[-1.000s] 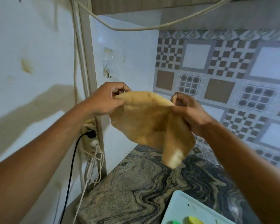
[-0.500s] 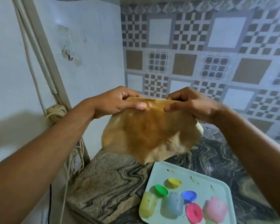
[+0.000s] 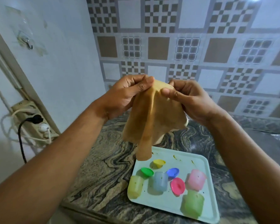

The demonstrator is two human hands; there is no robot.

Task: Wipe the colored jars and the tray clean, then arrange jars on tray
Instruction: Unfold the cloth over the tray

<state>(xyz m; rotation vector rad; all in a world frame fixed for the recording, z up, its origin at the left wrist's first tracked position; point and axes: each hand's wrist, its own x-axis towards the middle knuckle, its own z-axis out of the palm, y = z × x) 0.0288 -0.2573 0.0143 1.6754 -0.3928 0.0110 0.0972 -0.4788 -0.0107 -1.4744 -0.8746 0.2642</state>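
Note:
A tan cloth (image 3: 153, 120) hangs in the air above the counter, pinched at its top by my left hand (image 3: 128, 94) and my right hand (image 3: 189, 97). Below it a pale green tray (image 3: 199, 160), speckled with dirt, lies on the counter. On the tray stand a yellow jar (image 3: 135, 186), a blue jar (image 3: 159, 181), a pink jar (image 3: 196, 178) and a green jar (image 3: 192, 204), all upside down. Loose lids lie among them: green lid (image 3: 147, 171), yellow lid (image 3: 159, 162), blue lid (image 3: 173, 172), pink lid (image 3: 177, 185).
The swirled granite counter (image 3: 107, 172) ends at a front edge near me. A power strip (image 3: 32, 120) with a black plug and white cables hangs on the left wall. Patterned tiles cover the back wall (image 3: 200, 46). A hook (image 3: 27, 42) sticks to the left wall.
My view has dropped, bringing the whole tray and jars into sight. My hands have drawn closer together, so the cloth now hangs bunched in folds instead of spread flat.

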